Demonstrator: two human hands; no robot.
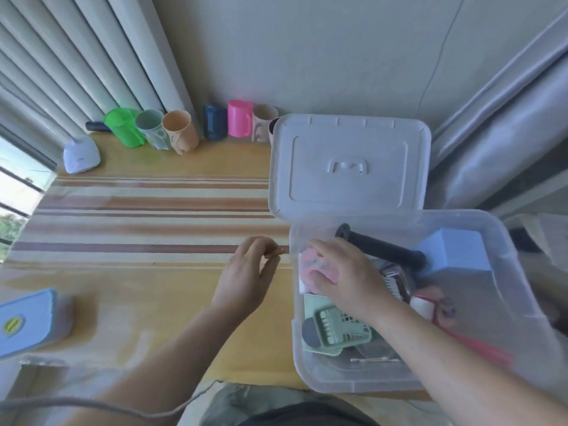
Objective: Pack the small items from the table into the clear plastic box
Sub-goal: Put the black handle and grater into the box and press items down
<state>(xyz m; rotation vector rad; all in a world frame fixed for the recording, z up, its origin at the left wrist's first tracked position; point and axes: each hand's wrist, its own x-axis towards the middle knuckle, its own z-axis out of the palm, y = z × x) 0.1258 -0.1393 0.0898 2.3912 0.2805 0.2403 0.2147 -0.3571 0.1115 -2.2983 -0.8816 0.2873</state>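
**Hands and box: packing status**

Forearms enter from the near edge of the table (153,290). Positions below are given relative to the clear plastic box (507,302), which sits open at the right end of the table.

1. Right hand (341,275): inside the box at its left side, fingers spread and lying flat on a pink item (307,262) with a white edge. Whether the fingers curl round it cannot be told.
2. Left hand (249,275): just outside the left wall of the box, above the table, fingers curled with thumb and fingertips pinched together. A small item between them cannot be made out.
3. Box contents: a black handle (381,244) along the far side, a blue block (455,250) in the far right corner, a metal piece (396,279) in the middle, a green basket (341,330) at the near left, a red item (479,345) at the near right.
4. Lid (350,164): flat, directly behind the box, touching its far rim.
5. Cups (181,130): a row well left of the lid, against the wall.
6. Blue container (27,321): far left of the box, at the near edge of the table.
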